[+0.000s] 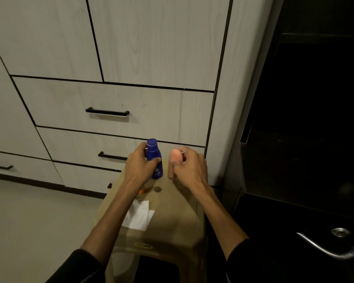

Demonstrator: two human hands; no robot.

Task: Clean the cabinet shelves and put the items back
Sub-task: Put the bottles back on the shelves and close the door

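My left hand (140, 164) grips a dark blue bottle (154, 155) with a rounded cap, held upright over the far end of a tan plastic stool (172, 213). My right hand (187, 165) holds a small pink-orange rounded item (176, 156) between thumb and fingers, just right of the bottle. A white folded cloth (139, 216) lies on the stool top under my left forearm. A small orange thing (142, 191) peeks out beside my left wrist, mostly hidden.
Pale wood-grain cabinet doors and drawers with black bar handles (107, 112) fill the wall ahead. To the right stands a dark open cabinet (307, 139); its interior is too dark to read. A metal door handle (327, 247) sits lower right. Light floor lies at the left.
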